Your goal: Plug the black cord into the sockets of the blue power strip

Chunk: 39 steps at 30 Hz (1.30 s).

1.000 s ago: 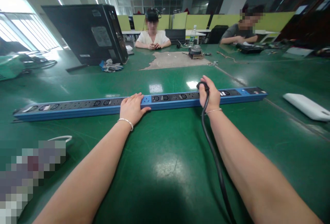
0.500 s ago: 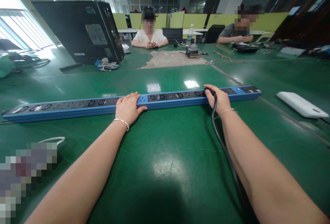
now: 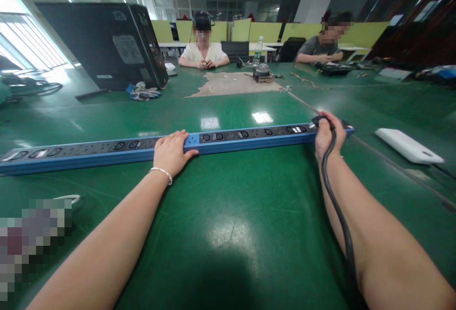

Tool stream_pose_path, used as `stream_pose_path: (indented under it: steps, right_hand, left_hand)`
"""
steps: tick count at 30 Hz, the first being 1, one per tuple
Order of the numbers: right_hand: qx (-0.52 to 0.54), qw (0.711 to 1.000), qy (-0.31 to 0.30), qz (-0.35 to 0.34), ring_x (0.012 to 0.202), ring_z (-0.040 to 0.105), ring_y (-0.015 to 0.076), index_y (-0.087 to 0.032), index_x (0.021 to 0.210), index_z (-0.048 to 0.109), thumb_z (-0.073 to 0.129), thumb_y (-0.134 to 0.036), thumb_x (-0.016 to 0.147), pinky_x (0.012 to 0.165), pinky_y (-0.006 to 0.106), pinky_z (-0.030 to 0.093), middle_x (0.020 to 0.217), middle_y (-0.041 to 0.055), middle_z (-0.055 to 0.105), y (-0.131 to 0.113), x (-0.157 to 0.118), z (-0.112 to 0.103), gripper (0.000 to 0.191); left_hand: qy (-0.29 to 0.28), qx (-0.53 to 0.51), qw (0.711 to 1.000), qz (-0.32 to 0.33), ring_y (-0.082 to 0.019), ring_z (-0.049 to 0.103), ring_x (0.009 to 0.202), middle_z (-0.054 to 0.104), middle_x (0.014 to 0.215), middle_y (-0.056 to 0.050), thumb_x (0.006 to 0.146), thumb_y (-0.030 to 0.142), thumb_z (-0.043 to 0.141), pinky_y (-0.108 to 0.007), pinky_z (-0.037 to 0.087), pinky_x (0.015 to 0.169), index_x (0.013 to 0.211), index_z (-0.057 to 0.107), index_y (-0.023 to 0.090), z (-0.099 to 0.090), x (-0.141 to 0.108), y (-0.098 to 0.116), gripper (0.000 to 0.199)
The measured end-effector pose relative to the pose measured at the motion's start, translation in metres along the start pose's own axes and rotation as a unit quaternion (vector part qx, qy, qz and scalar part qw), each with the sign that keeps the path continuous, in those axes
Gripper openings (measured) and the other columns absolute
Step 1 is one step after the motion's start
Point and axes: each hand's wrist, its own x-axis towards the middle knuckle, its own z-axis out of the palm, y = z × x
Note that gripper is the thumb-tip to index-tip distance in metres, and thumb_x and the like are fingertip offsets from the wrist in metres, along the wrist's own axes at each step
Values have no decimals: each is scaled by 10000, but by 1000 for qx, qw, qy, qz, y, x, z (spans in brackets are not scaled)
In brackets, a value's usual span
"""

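Note:
A long blue power strip [image 3: 228, 146] with a row of black sockets lies across the green table. My left hand [image 3: 171, 152] rests on the strip left of its middle, fingers over the top and thumb along the front side. Near the strip's right end, my right hand [image 3: 329, 134] is closed around a black plug [image 3: 318, 120]. From the plug a black cable [image 3: 335, 198] hangs down along my right forearm. The plug's front is over the strip; whether it sits in a socket cannot be made out.
A black computer case [image 3: 103, 46] stands at the back left, gloves [image 3: 143, 92] beside it. A white device [image 3: 409, 146] lies at the right. A blurred-out object [image 3: 32, 238] is at the lower left. Two people sit across the table, near a bottle [image 3: 258, 51].
My right hand has moved right along the strip with the black plug and cable. My left hand stays on the strip. The whole view has shifted slightly.

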Motion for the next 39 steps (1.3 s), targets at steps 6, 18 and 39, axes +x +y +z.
stream_pose_path:
  steps: [6,18,39]
  right_hand:
    - [24,999,0,32,988,612,246,-127,1039,639,481,-352,799,889,328,456,1099,193,649,40,17,-17,364]
    - [-62,991,-119,-10,862,648,238,-236,887,691,512,-362,750,816,387,506,881,50,702,35,38,-21,258]
    - [-116,973,-198,-13,914,629,237,-177,941,712,550,-240,776,866,328,444,962,124,709,26,44,-32,240]
  left_hand:
    - [3,4,1000,1,-245,432,1281,493,1388,-102,826,537,514,-408,287,1059,1289,471,209,-1,0,1,569]
    - [11,11,1000,0,-257,452,1264,501,1380,-98,826,530,513,-427,307,1048,1290,468,235,-1,0,1,552]
    - [6,10,1000,-3,-266,448,1267,500,1380,-106,819,525,531,-431,309,1055,1275,479,212,0,0,0,556]
